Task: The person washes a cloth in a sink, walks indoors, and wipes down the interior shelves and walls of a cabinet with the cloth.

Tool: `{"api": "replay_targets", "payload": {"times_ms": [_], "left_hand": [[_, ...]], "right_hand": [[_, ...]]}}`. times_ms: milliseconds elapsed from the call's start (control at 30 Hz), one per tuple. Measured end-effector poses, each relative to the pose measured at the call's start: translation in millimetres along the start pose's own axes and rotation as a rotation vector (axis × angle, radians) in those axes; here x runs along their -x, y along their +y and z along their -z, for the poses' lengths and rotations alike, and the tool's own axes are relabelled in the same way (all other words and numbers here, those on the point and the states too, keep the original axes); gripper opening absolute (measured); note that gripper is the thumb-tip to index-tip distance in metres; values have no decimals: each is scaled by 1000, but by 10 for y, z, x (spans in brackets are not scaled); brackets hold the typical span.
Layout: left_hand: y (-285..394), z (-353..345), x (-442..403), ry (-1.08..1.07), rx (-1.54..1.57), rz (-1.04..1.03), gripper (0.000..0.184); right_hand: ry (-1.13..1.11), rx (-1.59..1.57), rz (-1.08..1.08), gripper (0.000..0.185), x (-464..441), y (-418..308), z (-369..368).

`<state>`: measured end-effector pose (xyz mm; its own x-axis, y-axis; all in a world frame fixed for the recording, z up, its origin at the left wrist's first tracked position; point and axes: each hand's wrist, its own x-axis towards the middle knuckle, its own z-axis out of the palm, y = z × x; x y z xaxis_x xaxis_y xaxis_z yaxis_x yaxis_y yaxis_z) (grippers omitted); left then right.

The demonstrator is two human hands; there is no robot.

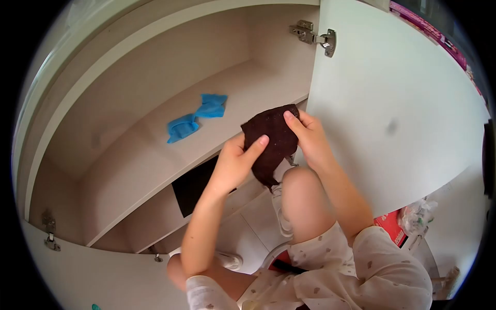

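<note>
Between my two hands hangs a dark brown cloth [271, 135], held up in front of the open cabinet. My left hand [233, 159] grips its left edge, thumb lying across the front. At the upper right corner, my right hand [306, 133] pinches the cloth between thumb and fingers. The lower end of the cloth droops loosely above my knee. Behind it, on the cabinet shelf [139, 170], lie two crumpled blue pieces [196, 119] of thin material, touching or joined in the middle; neither hand touches them.
An open white door [392, 113] with a metal hinge [316, 37] stands to the right. Another open door [103, 274] lies at lower left. A dark panel [195, 187] shows below the shelf. A red item [391, 227] and a clear plastic bag [417, 216] sit at lower right.
</note>
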<state>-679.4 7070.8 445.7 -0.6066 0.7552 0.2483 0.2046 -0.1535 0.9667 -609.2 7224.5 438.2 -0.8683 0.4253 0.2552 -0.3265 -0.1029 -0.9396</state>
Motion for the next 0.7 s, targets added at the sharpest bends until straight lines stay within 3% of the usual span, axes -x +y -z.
{"api": "replay_targets", "payload": {"times_ms": [67, 133, 267, 400, 467, 500, 567, 700], "left_hand": [[32, 92, 50, 65, 24, 66, 30], [53, 197, 103, 187, 153, 132, 32], [110, 328, 188, 329, 144, 228, 32], [67, 483, 262, 147, 130, 204, 27], [78, 468, 267, 97, 128, 94, 28], [53, 501, 269, 95, 127, 96, 28], [11, 596, 292, -67, -43, 16, 35], [72, 654, 252, -106, -339, -196, 50]], "right_hand": [[-60, -107, -80, 28, -10, 150, -7], [-370, -467, -237, 41, -42, 316, -42], [-529, -372, -271, 60, 28, 538, -198], [-522, -291, -276, 58, 11, 648, -140], [-437, -285, -105, 41, 10, 635, -114], [-434, -287, -105, 41, -9, 691, -99], [-469, -300, 152, 27, -33, 812, -84], [-445, -460, -46, 39, 36, 691, -149]]}}
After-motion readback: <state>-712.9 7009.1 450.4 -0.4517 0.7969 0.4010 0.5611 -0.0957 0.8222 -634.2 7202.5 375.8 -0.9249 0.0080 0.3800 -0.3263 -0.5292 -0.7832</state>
